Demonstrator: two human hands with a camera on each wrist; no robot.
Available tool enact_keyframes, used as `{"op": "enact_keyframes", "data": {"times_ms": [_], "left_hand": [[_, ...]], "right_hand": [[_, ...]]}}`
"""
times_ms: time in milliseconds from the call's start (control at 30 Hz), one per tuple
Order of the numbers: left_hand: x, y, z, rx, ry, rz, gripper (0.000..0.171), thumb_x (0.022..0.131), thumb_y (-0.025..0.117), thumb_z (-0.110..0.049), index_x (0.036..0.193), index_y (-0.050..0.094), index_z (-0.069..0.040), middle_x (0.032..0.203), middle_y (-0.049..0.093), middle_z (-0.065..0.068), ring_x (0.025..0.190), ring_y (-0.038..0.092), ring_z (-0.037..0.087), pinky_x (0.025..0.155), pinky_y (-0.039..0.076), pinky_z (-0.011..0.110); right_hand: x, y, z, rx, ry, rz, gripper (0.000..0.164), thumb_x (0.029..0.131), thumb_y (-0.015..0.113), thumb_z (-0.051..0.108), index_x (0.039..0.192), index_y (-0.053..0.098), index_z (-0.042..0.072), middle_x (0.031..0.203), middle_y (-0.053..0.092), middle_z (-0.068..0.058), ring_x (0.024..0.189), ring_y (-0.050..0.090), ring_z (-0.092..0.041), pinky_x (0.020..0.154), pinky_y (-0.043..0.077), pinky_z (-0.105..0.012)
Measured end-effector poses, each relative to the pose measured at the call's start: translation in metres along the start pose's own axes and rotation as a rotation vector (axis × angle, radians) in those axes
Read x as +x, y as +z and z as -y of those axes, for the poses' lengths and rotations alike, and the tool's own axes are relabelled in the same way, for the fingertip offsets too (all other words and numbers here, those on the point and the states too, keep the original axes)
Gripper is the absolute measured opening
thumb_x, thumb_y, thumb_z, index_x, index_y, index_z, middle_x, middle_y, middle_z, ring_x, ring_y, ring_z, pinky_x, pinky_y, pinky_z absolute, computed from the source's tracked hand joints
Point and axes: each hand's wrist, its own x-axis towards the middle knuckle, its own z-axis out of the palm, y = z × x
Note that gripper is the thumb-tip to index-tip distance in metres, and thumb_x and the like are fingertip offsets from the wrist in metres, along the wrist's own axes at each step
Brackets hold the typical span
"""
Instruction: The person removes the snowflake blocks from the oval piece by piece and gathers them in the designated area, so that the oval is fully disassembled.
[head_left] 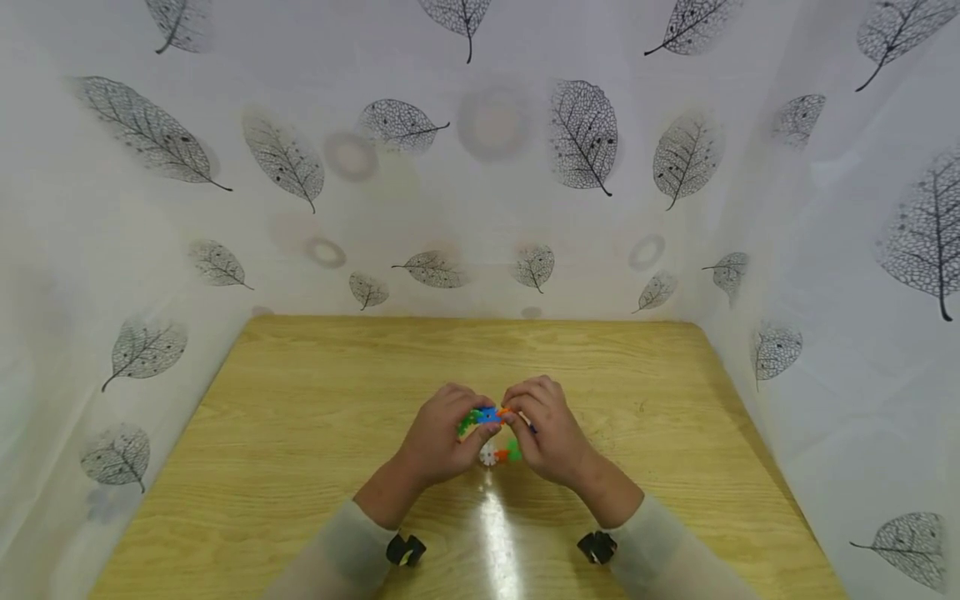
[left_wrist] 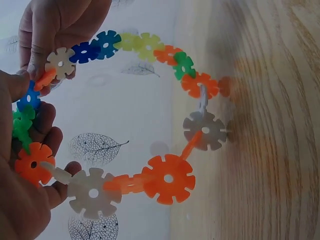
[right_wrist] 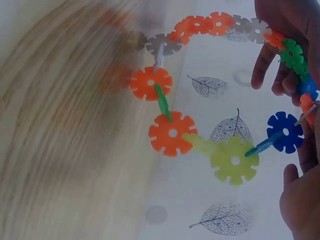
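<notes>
A loop of notched plastic snowflake discs hangs between both hands, its lower part at the tabletop. My left hand (head_left: 446, 437) pinches the loop at a blue disc (left_wrist: 28, 98), with green discs (left_wrist: 22, 122) and an orange one beside its fingers. Fingers and thumb of my right hand (head_left: 553, 433) pinch an orange disc (left_wrist: 45, 79) that joins the blue one. From there the loop runs on through a white disc (left_wrist: 61, 63), a dark blue disc (right_wrist: 285, 132) and a yellow disc (right_wrist: 235, 160). A white disc (head_left: 489, 455) shows between the hands in the head view.
The wood-grain table (head_left: 337, 358) stretches out around the hands. White curtains (head_left: 495, 200) printed with leaf patterns enclose its back and sides. Black bands (head_left: 406, 550) sit on both sleeves near the wrists.
</notes>
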Motion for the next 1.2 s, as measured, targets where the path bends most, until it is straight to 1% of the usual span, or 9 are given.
{"op": "enact_keyframes", "data": {"times_ms": [167, 400, 600, 733, 800, 933, 1000, 1067, 1200], "left_hand": [[-0.001, 0.000, -0.002, -0.018, -0.016, 0.019, 0.027, 0.097, 0.075, -0.028, 0.110, 0.073, -0.005, 0.101, 0.072, 0.001, 0.098, 0.065, 0.018, 0.082, 0.057, 0.036], [-0.003, 0.001, -0.001, -0.032, 0.000, 0.017, 0.027, 0.097, 0.075, -0.026, 0.111, 0.072, -0.003, 0.103, 0.072, 0.003, 0.095, 0.066, 0.017, 0.080, 0.058, 0.035], [-0.005, -0.009, 0.008, -0.046, -0.063, -0.025, 0.024, 0.097, 0.075, -0.019, 0.114, 0.071, -0.004, 0.103, 0.072, 0.001, 0.092, 0.067, 0.015, 0.077, 0.058, 0.035], [0.006, -0.010, 0.009, -0.085, -0.066, 0.023, 0.030, 0.100, 0.073, -0.025, 0.121, 0.069, -0.005, 0.110, 0.071, 0.001, 0.100, 0.066, 0.016, 0.084, 0.057, 0.037], [0.007, -0.008, 0.009, -0.090, -0.092, 0.038, 0.032, 0.099, 0.073, -0.027, 0.123, 0.068, -0.005, 0.112, 0.070, 0.001, 0.103, 0.065, 0.016, 0.086, 0.057, 0.037], [-0.004, -0.008, 0.011, -0.106, -0.170, 0.034, 0.033, 0.096, 0.077, -0.023, 0.123, 0.068, -0.007, 0.113, 0.069, -0.001, 0.101, 0.063, 0.014, 0.082, 0.056, 0.036], [-0.008, -0.008, 0.012, -0.119, -0.188, 0.032, 0.035, 0.094, 0.080, -0.022, 0.124, 0.068, -0.008, 0.114, 0.068, -0.002, 0.103, 0.062, 0.013, 0.083, 0.056, 0.037], [-0.011, -0.008, 0.014, -0.120, -0.170, 0.031, 0.035, 0.094, 0.080, -0.023, 0.124, 0.069, -0.010, 0.114, 0.068, -0.004, 0.104, 0.061, 0.013, 0.086, 0.055, 0.038], [-0.015, -0.006, 0.014, -0.113, -0.092, 0.043, 0.036, 0.091, 0.083, -0.027, 0.122, 0.071, -0.012, 0.111, 0.068, -0.004, 0.101, 0.061, 0.014, 0.086, 0.054, 0.037]], "right_hand": [[-0.001, -0.002, 0.000, 0.008, -0.005, 0.008, 0.012, 0.104, 0.062, 0.017, 0.095, 0.067, 0.009, 0.106, 0.068, -0.005, 0.101, 0.057, -0.025, 0.088, 0.040, -0.044], [-0.005, -0.002, -0.002, 0.021, -0.010, 0.010, 0.017, 0.106, 0.060, 0.019, 0.094, 0.066, 0.009, 0.104, 0.068, -0.007, 0.098, 0.056, -0.024, 0.088, 0.043, -0.041], [-0.007, -0.017, -0.011, 0.040, -0.015, -0.051, 0.024, 0.109, 0.055, 0.021, 0.091, 0.066, 0.010, 0.102, 0.066, -0.008, 0.097, 0.055, -0.025, 0.088, 0.044, -0.039], [-0.002, -0.024, -0.018, 0.051, 0.006, -0.048, 0.017, 0.106, 0.060, 0.017, 0.092, 0.068, 0.011, 0.105, 0.067, -0.006, 0.099, 0.055, -0.025, 0.089, 0.045, -0.040], [-0.001, -0.024, -0.019, 0.056, 0.019, -0.031, 0.012, 0.104, 0.063, 0.014, 0.093, 0.069, 0.011, 0.106, 0.067, -0.006, 0.099, 0.055, -0.025, 0.089, 0.045, -0.040], [-0.006, -0.023, -0.020, 0.057, 0.024, -0.024, 0.008, 0.101, 0.067, 0.011, 0.094, 0.070, 0.011, 0.106, 0.068, -0.007, 0.099, 0.056, -0.025, 0.088, 0.047, -0.040], [-0.007, -0.023, -0.019, 0.059, 0.038, -0.027, 0.008, 0.102, 0.067, 0.013, 0.094, 0.070, 0.011, 0.107, 0.068, -0.006, 0.100, 0.056, -0.025, 0.089, 0.047, -0.039], [-0.008, -0.023, -0.019, 0.058, 0.045, -0.034, 0.011, 0.103, 0.065, 0.016, 0.095, 0.070, 0.011, 0.108, 0.067, -0.005, 0.101, 0.057, -0.025, 0.090, 0.047, -0.039], [-0.009, -0.024, -0.019, 0.046, 0.016, -0.056, 0.017, 0.106, 0.063, 0.022, 0.096, 0.070, 0.010, 0.107, 0.067, -0.005, 0.100, 0.057, -0.025, 0.090, 0.047, -0.038]]}}
